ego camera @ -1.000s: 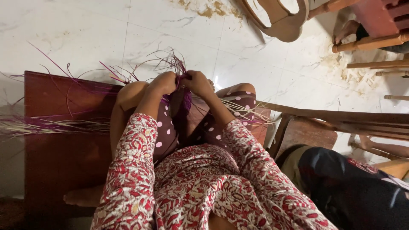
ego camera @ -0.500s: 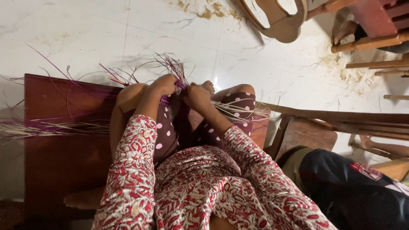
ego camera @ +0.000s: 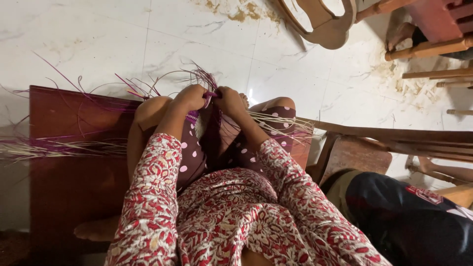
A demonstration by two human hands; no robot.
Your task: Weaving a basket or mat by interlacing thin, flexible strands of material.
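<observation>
My left hand (ego camera: 189, 98) and my right hand (ego camera: 230, 100) meet above my knees, both closed on a bundle of thin purple and pale reed strips (ego camera: 209, 93). Loose ends of the strips fan out beyond my fingers toward the floor. More strips (ego camera: 64, 147) trail to the left across a dark red wooden bench (ego camera: 69, 187), and pale ones (ego camera: 281, 123) spread to the right over my knee. I wear red patterned sleeves and dotted maroon trousers.
A white marble floor (ego camera: 98, 34) lies ahead with sawdust patches. Pale wooden chair parts (ego camera: 320, 24) stand at the top, more wood pieces (ego camera: 433, 49) at the right. A wooden frame (ego camera: 394, 138) runs beside me, and another person in dark clothes (ego camera: 409, 216) sits at my lower right.
Both hands stay on the strips, working them; they have shifted slightly and the loose ends have moved a little.
</observation>
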